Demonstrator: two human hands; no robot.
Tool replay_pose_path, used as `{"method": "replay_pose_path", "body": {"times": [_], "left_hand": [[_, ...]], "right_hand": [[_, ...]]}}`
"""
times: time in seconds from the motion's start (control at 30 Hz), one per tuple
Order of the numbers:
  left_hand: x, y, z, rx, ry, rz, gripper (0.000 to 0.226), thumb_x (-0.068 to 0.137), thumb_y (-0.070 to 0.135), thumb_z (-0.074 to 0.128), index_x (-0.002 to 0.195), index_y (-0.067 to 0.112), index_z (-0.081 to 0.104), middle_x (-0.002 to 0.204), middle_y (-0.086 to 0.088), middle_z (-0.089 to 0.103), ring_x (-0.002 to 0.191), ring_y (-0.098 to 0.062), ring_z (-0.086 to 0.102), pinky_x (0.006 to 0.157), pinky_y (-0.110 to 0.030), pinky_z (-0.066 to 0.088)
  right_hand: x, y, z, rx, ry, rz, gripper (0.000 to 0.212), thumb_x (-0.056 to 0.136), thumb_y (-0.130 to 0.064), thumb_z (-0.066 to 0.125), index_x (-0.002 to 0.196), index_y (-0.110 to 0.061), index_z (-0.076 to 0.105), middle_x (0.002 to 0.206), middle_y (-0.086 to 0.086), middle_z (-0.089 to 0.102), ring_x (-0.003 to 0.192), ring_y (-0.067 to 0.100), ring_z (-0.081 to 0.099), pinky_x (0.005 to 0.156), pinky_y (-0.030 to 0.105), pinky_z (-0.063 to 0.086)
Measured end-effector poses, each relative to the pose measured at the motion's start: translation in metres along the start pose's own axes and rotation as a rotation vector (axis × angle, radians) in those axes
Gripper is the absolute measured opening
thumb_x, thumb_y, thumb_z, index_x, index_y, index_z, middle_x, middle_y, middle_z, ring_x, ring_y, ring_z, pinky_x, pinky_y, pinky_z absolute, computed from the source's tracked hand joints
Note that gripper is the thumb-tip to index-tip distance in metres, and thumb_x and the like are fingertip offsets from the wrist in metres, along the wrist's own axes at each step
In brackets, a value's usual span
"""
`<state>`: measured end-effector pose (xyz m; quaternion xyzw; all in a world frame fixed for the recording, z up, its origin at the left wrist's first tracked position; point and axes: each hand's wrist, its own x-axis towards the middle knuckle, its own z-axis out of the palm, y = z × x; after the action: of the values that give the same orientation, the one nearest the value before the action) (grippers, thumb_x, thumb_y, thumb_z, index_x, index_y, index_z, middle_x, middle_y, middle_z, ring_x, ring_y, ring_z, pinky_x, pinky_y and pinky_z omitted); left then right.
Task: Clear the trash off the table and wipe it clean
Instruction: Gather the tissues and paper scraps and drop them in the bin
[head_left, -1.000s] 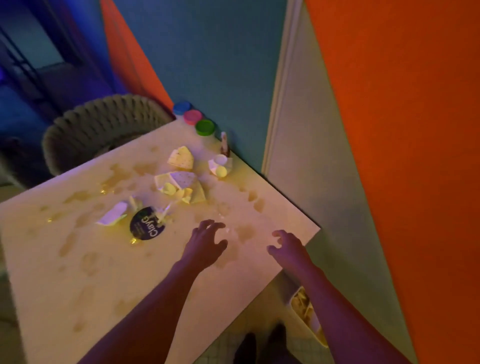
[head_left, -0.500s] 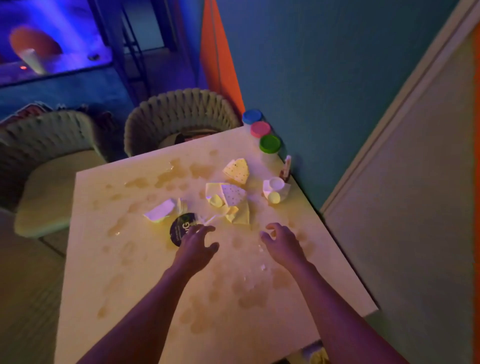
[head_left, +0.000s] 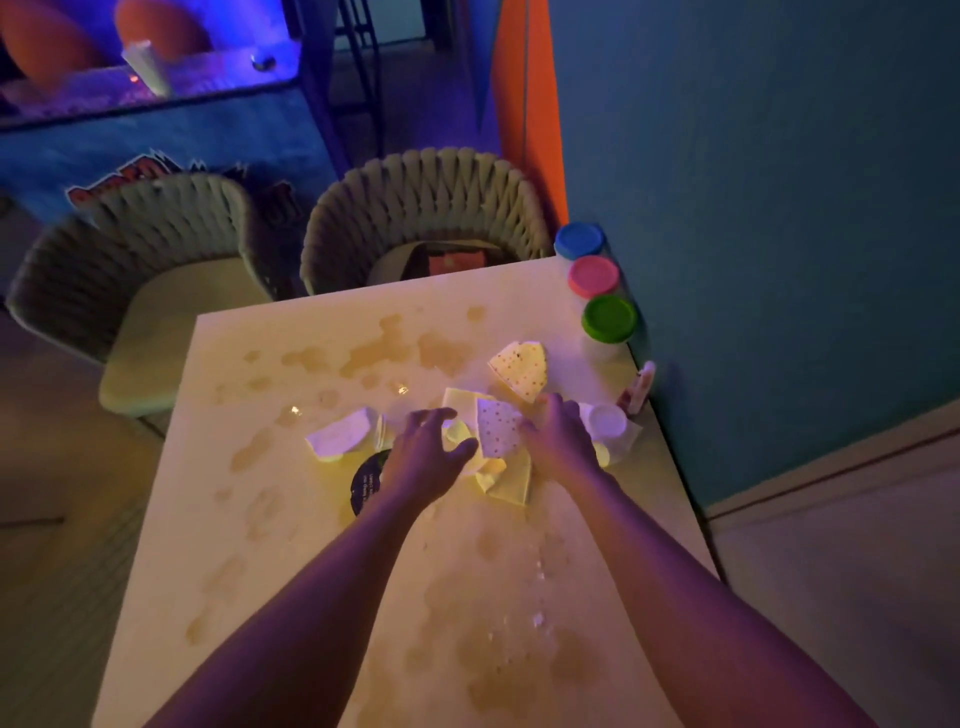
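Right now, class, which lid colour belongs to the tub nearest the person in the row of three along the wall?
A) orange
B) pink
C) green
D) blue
C: the green-lidded tub is nearest the person, then the pink-lidded tub, with the blue-lidded tub at the table's far corner.

The single head camera is looking forward and steeply down from close above the table (head_left: 270, 519) (stained, littered), chairs (head_left: 426, 208) showing beyond the fingers (head_left: 439, 415).
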<state>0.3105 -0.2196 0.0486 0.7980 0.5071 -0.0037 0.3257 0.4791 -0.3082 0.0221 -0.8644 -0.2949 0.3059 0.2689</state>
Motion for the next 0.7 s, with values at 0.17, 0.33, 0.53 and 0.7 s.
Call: {"method": "replay_pose_path", "body": {"times": [0.17, 0.33, 0.53, 0.7], "left_hand": [[0.039, 0.017, 0.015, 0.028, -0.043, -0.093, 0.079, 0.081, 0.068, 0.064, 0.146, 0.033, 0.036, 0.155, -0.004, 0.031, 0.130, -0.037, 0.047, 0.103, -0.047, 0.043], [0.069, 0.024, 0.033, 0.047, -0.112, -0.168, 0.098, 0.075, 0.070, 0.069, 0.152, 0.034, 0.021, 0.163, -0.007, 0.013, 0.140, -0.043, 0.031, 0.108, -0.053, 0.036], [0.092, 0.027, 0.044, 0.095, -0.128, -0.201, 0.096, 0.074, 0.061, 0.077, 0.150, 0.029, 0.027, 0.153, -0.010, 0.030, 0.132, -0.040, 0.039, 0.103, -0.048, 0.039], [0.104, 0.024, 0.046, 0.027, -0.126, -0.204, 0.098, 0.067, 0.056, 0.084, 0.147, 0.031, 0.032, 0.142, -0.010, 0.039, 0.126, -0.037, 0.043, 0.099, -0.050, 0.046]], "right_hand": [[0.047, -0.018, -0.006, -0.012, 0.033, 0.012, 0.057, 0.092, -0.033, 0.057, 0.142, -0.019, 0.035, 0.141, 0.015, 0.037, 0.122, 0.039, 0.050, 0.095, 0.046, 0.047], [0.081, -0.026, -0.006, -0.098, 0.057, -0.044, 0.064, 0.091, -0.032, 0.058, 0.146, -0.025, 0.027, 0.147, 0.009, 0.029, 0.128, 0.036, 0.042, 0.097, 0.043, 0.043], [0.117, -0.032, 0.001, -0.276, -0.024, -0.109, 0.074, 0.090, -0.032, 0.060, 0.152, -0.029, 0.019, 0.154, 0.004, 0.020, 0.131, 0.035, 0.036, 0.097, 0.045, 0.043], [0.132, -0.025, 0.005, -0.349, -0.061, -0.085, 0.063, 0.088, -0.026, 0.061, 0.145, -0.027, 0.033, 0.142, 0.008, 0.038, 0.126, 0.034, 0.041, 0.092, 0.041, 0.043]]}}
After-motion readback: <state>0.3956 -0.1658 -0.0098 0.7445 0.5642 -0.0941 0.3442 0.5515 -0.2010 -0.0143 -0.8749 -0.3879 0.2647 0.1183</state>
